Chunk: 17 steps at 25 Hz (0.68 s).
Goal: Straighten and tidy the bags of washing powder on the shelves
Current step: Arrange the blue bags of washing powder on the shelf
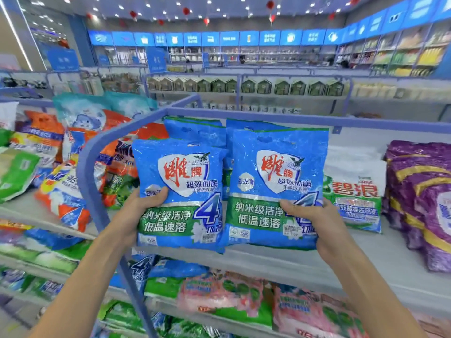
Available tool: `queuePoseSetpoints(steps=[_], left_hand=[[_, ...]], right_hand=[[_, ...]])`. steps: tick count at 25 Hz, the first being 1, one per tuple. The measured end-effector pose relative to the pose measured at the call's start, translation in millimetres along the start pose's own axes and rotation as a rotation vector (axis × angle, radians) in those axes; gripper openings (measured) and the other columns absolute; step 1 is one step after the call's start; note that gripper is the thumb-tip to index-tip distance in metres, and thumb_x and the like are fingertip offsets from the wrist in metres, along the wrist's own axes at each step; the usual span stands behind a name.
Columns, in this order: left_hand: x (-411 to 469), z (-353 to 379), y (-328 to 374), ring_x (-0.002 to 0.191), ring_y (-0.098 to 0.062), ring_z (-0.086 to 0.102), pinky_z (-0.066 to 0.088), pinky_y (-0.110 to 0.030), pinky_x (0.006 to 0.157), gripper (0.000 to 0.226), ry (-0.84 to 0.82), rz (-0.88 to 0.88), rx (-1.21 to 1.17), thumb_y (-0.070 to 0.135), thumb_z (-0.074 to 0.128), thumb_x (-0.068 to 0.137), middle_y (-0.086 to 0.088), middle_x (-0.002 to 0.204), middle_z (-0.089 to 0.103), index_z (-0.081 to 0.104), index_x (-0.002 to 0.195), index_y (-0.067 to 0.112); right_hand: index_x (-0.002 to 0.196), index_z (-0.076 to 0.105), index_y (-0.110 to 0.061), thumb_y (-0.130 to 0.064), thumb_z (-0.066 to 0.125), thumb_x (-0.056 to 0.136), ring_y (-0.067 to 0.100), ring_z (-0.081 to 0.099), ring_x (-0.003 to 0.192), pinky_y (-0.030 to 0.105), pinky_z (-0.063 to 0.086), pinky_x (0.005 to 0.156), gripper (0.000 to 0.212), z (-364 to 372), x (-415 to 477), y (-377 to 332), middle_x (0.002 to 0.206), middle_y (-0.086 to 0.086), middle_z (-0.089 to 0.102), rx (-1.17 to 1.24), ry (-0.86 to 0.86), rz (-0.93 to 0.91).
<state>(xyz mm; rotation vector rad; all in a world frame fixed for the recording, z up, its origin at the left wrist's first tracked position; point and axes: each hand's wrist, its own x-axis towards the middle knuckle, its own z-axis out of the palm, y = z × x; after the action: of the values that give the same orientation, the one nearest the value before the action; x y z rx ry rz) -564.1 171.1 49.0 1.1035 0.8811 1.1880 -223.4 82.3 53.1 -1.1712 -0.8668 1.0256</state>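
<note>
Two blue and green bags of washing powder stand upright side by side at the front of the top shelf [280, 261]. My left hand [144, 211] grips the left blue bag [180, 191] at its left edge, thumb across the front. My right hand [317, 220] grips the right blue bag [275, 181] at its lower right edge. More blue bags [195, 129] of the same kind stand behind both.
A white and green bag [353, 191] and purple bags [419, 198] stand to the right on the same shelf. A blue metal frame [87, 167] divides off the left shelves, heaped with orange, teal and green bags [61, 186]. Pink and green bags [219, 293] lie on the shelf below.
</note>
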Motion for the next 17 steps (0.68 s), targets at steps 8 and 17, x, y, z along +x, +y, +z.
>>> queuePoseSetpoints(steps=[8,17], left_hand=[[100.6,-18.5,5.8,0.081,-0.028,0.077,0.063,-0.051,0.074,0.064,-0.014,0.013,0.085,0.025,0.096,0.054,-0.009,0.099,0.079,0.072,0.112,0.014],[131.8,-31.4,-25.6,0.106,-0.003,0.066,0.048,-0.032,0.091,0.065,0.232,0.395,0.63,0.021,0.083,0.082,0.018,0.118,0.07,0.052,0.138,0.029]], right_hand=[[0.092,0.075,-0.011,-0.001,0.085,0.065,0.018,0.075,0.066,0.029,0.06,0.057,0.03,43.6,69.8,2.3,0.082,0.005,0.079,-0.002,0.074,-0.045],[0.104,0.077,-0.01,0.001,0.085,0.074,0.017,0.074,0.081,0.026,0.062,0.068,0.033,54.4,102.3,53.0,0.096,0.004,0.079,-0.042,0.31,0.027]])
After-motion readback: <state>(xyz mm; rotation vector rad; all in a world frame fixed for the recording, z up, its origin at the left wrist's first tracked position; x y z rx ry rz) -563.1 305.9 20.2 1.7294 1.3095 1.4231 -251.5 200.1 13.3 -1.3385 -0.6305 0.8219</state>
